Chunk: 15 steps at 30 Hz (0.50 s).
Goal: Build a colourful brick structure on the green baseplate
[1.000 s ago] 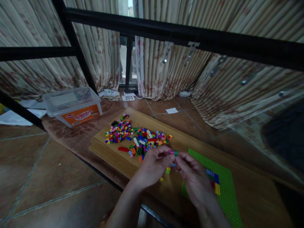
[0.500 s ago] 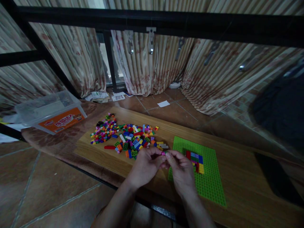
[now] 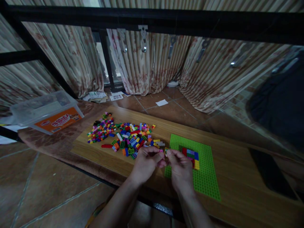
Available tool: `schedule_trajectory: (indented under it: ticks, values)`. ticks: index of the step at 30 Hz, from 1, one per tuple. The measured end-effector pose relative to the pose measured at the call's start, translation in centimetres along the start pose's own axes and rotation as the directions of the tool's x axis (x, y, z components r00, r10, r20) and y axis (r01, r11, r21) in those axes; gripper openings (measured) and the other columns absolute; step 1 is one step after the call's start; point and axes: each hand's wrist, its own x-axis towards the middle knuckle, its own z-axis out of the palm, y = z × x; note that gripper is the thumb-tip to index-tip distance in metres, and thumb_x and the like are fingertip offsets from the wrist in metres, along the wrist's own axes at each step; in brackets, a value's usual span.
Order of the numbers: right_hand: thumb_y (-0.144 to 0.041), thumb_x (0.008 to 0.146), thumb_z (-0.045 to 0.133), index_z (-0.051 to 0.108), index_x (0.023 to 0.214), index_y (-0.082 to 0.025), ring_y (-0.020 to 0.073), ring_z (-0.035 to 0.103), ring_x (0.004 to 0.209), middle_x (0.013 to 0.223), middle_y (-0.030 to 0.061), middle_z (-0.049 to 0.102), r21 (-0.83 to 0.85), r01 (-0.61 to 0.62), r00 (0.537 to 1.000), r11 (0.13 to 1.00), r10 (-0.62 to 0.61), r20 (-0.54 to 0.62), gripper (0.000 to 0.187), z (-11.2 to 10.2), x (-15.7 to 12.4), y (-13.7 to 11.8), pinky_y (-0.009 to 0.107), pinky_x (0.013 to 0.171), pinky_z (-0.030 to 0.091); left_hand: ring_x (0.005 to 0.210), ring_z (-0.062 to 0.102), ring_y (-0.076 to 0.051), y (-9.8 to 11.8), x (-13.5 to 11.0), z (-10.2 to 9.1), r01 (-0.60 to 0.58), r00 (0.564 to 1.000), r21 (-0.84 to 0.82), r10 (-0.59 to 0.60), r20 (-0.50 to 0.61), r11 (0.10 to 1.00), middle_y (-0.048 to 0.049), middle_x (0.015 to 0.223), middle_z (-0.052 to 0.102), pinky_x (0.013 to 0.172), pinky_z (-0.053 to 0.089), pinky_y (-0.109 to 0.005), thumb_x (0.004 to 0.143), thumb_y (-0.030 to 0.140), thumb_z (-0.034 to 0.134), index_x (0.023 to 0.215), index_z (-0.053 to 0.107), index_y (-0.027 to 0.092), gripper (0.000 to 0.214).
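My left hand [image 3: 146, 163] is closed in a pinch on a small pink brick [image 3: 161, 151]. Just beside it, my right hand [image 3: 180, 167] pinches another small brick [image 3: 166, 150] that looks yellow and green, mostly covered by the fingers. A narrow gap separates the two hands. Under and beyond my right hand lies a green baseplate [image 3: 206, 174], with a block of red, blue, green and yellow bricks [image 3: 191, 155] built on it. To the left of my hands spreads a pile of mixed loose bricks [image 3: 129, 136].
The wooden board [image 3: 237, 177] carries all the bricks, with a dark flat object [image 3: 270, 174] at its right end. At the left stands a clear plastic tub [image 3: 47, 110] with an orange label. Striped curtains hang behind; a dark-clothed person [image 3: 280, 98] appears at far right.
My fingertips have drawn slightly apart, so the pink brick and the yellow-green one now show separately. The whole view has shifted a little, moving the scene left.
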Motion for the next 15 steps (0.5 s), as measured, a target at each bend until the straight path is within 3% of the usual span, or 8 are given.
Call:
schedule_trajectory:
  ticks: [2,4,6,8,11,13,15]
  values:
    - [-0.045,0.07,0.074,0.067,0.073,-0.019,0.0115,0.054,0.05,0.061,-0.0026,0.062,-0.004,0.016,0.998,1.0,-0.016,-0.06,0.028,-0.2,0.2,0.0,0.025,0.05,0.045,0.05,0.059,-0.013,0.0,0.1,0.0,0.002,0.998,-0.065,-0.006,-0.057,0.998,-0.0042,0.06,0.064,0.051,0.048,-0.023,0.065,0.032,0.078,0.062,0.069,0.014,0.02]
    - [-0.047,0.073,0.071,0.067,0.075,-0.019,0.0129,0.056,0.051,0.062,-0.0016,0.064,-0.04,-0.009,1.0,0.999,0.009,-0.001,0.028,-0.3,0.3,0.1,0.026,0.052,0.046,0.051,0.058,-0.013,-0.1,0.3,-0.2,0.003,0.998,-0.067,-0.008,-0.064,0.998,-0.004,0.061,0.064,0.053,0.049,-0.024,0.067,0.032,0.077,0.064,0.069,0.014,0.02]
    - [-0.048,0.078,0.065,0.067,0.078,-0.02,0.0156,0.059,0.055,0.066,0.0006,0.067,-0.154,-0.014,0.994,0.988,0.03,0.102,0.028,-0.4,0.2,0.1,0.029,0.054,0.048,0.05,0.057,-0.013,-0.4,0.7,-0.7,-0.005,1.0,0.041,0.006,-0.02,0.999,-0.0032,0.058,0.062,0.051,0.046,-0.024,0.07,0.032,0.073,0.065,0.069,0.015,0.018]
    - [-0.045,0.082,0.061,0.068,0.08,-0.02,0.0182,0.062,0.062,0.071,0.0024,0.069,-0.371,0.072,0.987,0.926,-0.013,0.159,0.026,-0.7,0.1,0.1,0.031,0.059,0.048,0.05,0.054,-0.013,-0.6,0.9,-1.5,-0.095,0.995,0.234,0.094,0.016,0.967,-0.0023,0.055,0.06,0.049,0.041,-0.022,0.074,0.029,0.069,0.063,0.069,0.016,0.016]
    - [-0.033,0.086,0.057,0.069,0.081,-0.02,0.0208,0.064,0.073,0.08,0.005,0.07,-0.697,0.264,0.963,0.667,-0.138,0.233,0.018,-1.4,0.1,0.2,0.033,0.07,0.047,0.055,0.054,-0.014,-0.6,0.8,-2.5,-0.272,0.957,0.511,0.284,0.056,0.815,-0.002,0.059,0.062,0.052,0.037,-0.022,0.076,0.022,0.064,0.063,0.069,0.019,0.015]
    - [-0.024,0.087,0.055,0.068,0.081,-0.019,0.021,0.064,0.077,0.082,0.0059,0.069,-0.802,0.339,0.941,0.491,-0.164,0.297,0.015,-1.7,0.1,0.4,0.033,0.074,0.045,0.059,0.056,-0.015,-0.6,0.5,-2.9,-0.281,0.952,0.668,0.29,0.1,0.69,-0.0019,0.063,0.064,0.055,0.037,-0.022,0.078,0.02,0.062,0.066,0.069,0.019,0.014]
    - [-0.018,0.087,0.053,0.068,0.081,-0.019,0.0207,0.064,0.079,0.082,0.006,0.067,-0.846,0.382,0.924,0.373,-0.15,0.352,0.016,-1.7,0.1,0.7,0.031,0.075,0.045,0.061,0.057,-0.015,-0.5,0.3,-2.9,-0.232,0.965,0.81,0.23,0.124,0.538,-0.0017,0.065,0.065,0.058,0.037,-0.023,0.081,0.018,0.058,0.069,0.067,0.019,0.015]
